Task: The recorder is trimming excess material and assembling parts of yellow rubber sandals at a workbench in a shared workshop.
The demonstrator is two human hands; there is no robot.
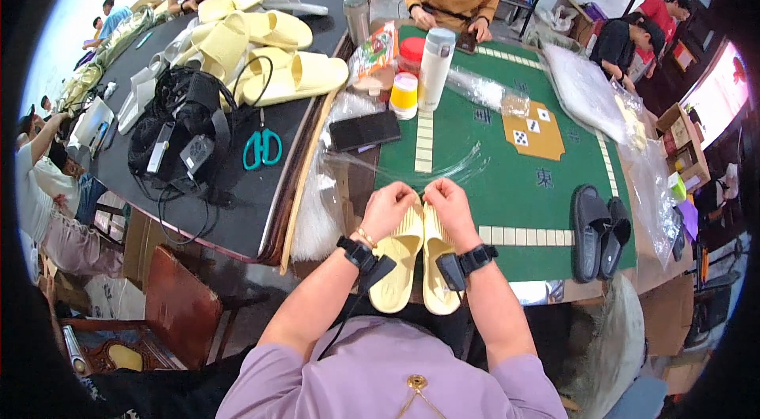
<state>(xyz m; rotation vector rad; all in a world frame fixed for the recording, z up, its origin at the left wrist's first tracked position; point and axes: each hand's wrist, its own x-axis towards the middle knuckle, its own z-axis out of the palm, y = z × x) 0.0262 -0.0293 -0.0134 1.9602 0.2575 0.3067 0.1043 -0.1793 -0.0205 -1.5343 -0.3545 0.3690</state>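
Both hands have thumb and fingers pinched together, left hand (389, 210) and right hand (449, 208), right at the toes of the yellow slippers (393, 267). Can't tell what's between the fingertips tbh. Pair's at the green mat's (507, 197) near edge.

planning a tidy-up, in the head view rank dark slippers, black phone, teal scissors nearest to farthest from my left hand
From the left hand:
1. black phone, just ahead
2. teal scissors, off to the left
3. dark slippers, far right
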